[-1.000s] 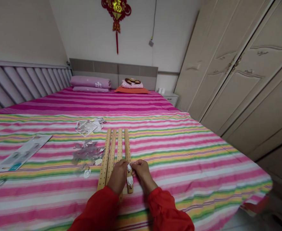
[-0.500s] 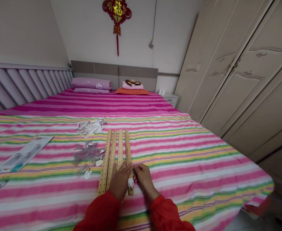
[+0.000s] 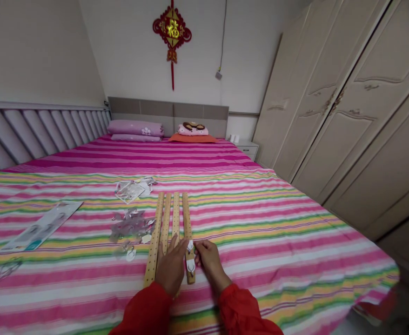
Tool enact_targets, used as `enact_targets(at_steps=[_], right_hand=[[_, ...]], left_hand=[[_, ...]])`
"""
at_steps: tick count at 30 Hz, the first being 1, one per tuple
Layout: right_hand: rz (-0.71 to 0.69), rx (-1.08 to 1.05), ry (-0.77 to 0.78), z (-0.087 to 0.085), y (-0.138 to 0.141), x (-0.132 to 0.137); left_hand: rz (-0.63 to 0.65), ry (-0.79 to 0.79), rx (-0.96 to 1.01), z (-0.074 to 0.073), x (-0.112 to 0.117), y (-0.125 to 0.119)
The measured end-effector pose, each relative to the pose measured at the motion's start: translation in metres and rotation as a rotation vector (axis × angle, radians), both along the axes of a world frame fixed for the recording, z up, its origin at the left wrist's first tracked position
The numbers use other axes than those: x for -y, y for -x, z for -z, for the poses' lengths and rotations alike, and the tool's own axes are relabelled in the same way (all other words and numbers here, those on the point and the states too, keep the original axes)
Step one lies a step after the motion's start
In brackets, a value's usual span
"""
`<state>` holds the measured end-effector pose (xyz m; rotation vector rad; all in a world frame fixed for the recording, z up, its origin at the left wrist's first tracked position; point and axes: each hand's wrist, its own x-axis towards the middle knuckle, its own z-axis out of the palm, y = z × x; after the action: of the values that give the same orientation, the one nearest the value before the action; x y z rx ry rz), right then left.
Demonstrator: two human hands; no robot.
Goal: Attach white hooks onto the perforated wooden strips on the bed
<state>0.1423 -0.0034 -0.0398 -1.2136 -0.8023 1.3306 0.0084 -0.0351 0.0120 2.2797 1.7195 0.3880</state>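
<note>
Your left hand lies open across the perforated wooden strips — your curled right hand sits just beside the white hooks, grip unclear.

Four strips side by side on a bed

The strips lay on the bed, with hooks on the rightmost one; packets and a card lay to their left, pillows far behind, a wardrobe beyond the bed's right side.

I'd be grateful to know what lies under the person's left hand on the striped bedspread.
The left hand lies across the near ends of the perforated wooden strips on the bedspread. What the palm covers, including any part of those strips, cannot be seen.
</note>
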Motion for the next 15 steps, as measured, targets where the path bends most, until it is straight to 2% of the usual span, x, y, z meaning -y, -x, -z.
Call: enact_targets(at_steps=[8,15], right_hand=[[-0.024,0.064,-0.005,-0.001,0.002,-0.001],[-0.050,0.071,-0.040,-0.009,0.002,0.007]], left_hand=[[-0.051,0.084,0.003,-0.008,0.002,-0.010],[-0.028,0.082,0.035,0.000,-0.001,-0.004]])
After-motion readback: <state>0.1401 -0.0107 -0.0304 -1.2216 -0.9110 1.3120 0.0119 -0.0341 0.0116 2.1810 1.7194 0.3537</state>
